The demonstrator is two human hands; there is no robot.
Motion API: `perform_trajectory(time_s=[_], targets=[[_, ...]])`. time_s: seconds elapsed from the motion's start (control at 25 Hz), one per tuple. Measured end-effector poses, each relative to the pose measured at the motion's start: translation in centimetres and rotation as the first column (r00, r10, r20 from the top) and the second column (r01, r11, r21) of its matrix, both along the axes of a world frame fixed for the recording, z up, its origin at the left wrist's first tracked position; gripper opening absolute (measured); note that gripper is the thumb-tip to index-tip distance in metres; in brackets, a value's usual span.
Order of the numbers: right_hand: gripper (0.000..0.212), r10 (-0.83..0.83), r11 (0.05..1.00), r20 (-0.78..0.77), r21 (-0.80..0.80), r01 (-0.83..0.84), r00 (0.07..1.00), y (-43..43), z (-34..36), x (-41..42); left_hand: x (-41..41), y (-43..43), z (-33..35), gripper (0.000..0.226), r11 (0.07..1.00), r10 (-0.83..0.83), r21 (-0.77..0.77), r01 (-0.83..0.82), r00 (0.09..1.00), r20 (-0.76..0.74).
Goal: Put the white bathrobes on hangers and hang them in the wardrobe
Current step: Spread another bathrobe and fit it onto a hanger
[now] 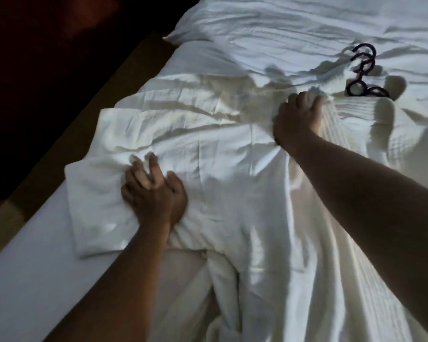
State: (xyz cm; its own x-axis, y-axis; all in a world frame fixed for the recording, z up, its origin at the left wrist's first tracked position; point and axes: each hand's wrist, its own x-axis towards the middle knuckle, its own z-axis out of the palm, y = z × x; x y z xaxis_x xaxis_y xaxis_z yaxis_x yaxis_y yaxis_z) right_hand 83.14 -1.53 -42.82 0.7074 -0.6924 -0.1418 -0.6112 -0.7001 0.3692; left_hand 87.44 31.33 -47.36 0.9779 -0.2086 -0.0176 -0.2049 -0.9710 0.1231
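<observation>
A white bathrobe (223, 154) lies spread and crumpled across the bed, one sleeve reaching out to the left. My left hand (153, 191) grips a bunch of its cloth near that sleeve, fingers curled into the folds. My right hand (298, 117) grips the fabric up by the collar area, next to a ribbed white bathrobe (356, 134) lying on the right. Dark hangers (363, 72) lie at the upper right, hooks pointing away from me, their lower parts hidden under the cloth.
The white bed sheet (35, 255) shows bare at the lower left. A white pillow (294, 25) lies across the top. The bed's left edge meets a wooden frame (67, 134) and a dark floor beyond.
</observation>
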Motion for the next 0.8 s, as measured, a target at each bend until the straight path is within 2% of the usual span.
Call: perform_trajectory(time_s=[0.04,0.08,0.16,0.24,0.28,0.32,0.4,0.48,0.52,0.6,0.64,0.72,0.8], targets=[[0.056,0.002,0.998,0.093,0.064,-0.008,0.996,2.1,1.2,-1.3,0.5,0.4,0.9,0.064,1.0,-0.021,-0.017,0.02,0.997,-0.077],[0.053,-0.045,0.982,0.25,0.19,-0.004,0.967,4.9,2.6,-3.3,1.1,1.2,1.9,0.065,0.998,-0.048,-0.056,0.039,0.983,-0.176],[0.049,-0.226,0.876,0.465,0.482,-0.031,0.856,11.1,6.2,-10.3,0.1,4.1,5.3,0.063,0.983,-0.162,-0.139,0.121,0.929,-0.332],[0.053,-0.296,0.839,0.531,0.542,-0.05,0.794,17.1,9.4,-20.2,-4.5,8.2,8.5,0.049,0.923,-0.3,-0.33,0.196,0.904,-0.303],[0.054,-0.355,0.848,0.549,0.53,0.013,0.756,19.8,11.3,-26.1,-8.5,10.7,10.6,0.041,0.868,-0.36,-0.442,0.225,0.899,-0.249],[0.055,-0.451,0.842,0.551,0.524,0.13,0.702,22.3,12.6,-32.0,-13.4,13.1,12.5,0.031,0.83,-0.385,-0.517,0.208,0.885,-0.261],[0.062,-0.646,0.759,0.495,0.503,0.414,0.582,26.2,14.4,-43.1,-22.8,17.7,15.1,0.024,0.838,-0.373,-0.539,0.081,0.807,-0.458],[0.083,-0.824,0.566,0.322,0.456,0.687,0.465,28.1,14.7,-52.0,-29.5,21.1,15.8,0.03,0.876,-0.34,-0.482,0.036,0.755,-0.562],[0.096,-0.873,0.487,0.212,0.439,0.755,0.44,28.4,14.5,-55.2,-31.6,22.3,14.9,0.041,0.894,-0.353,-0.439,0.086,0.738,-0.575],[0.106,-0.916,0.361,-0.001,0.441,0.822,0.402,29.3,14.7,-60.2,-34.2,23.2,14.2,0.062,0.916,-0.336,-0.373,0.15,0.795,-0.506],[0.105,-0.919,0.313,-0.077,0.452,0.835,0.386,30.1,14.7,-62.0,-34.7,23.3,14.7,0.063,0.94,-0.294,-0.314,0.13,0.775,-0.559],[0.097,-0.923,0.26,-0.132,0.481,0.837,0.363,31.2,14.3,-64.6,-35.1,23.0,16.1,0.047,0.982,-0.171,-0.18,0.055,0.663,-0.728],[0.068,-0.922,0.289,-0.088,0.492,0.821,0.377,31.7,14.4,-66.0,-34.7,23.5,16.6,0.045,0.986,-0.139,-0.165,0.015,0.62,-0.772]])
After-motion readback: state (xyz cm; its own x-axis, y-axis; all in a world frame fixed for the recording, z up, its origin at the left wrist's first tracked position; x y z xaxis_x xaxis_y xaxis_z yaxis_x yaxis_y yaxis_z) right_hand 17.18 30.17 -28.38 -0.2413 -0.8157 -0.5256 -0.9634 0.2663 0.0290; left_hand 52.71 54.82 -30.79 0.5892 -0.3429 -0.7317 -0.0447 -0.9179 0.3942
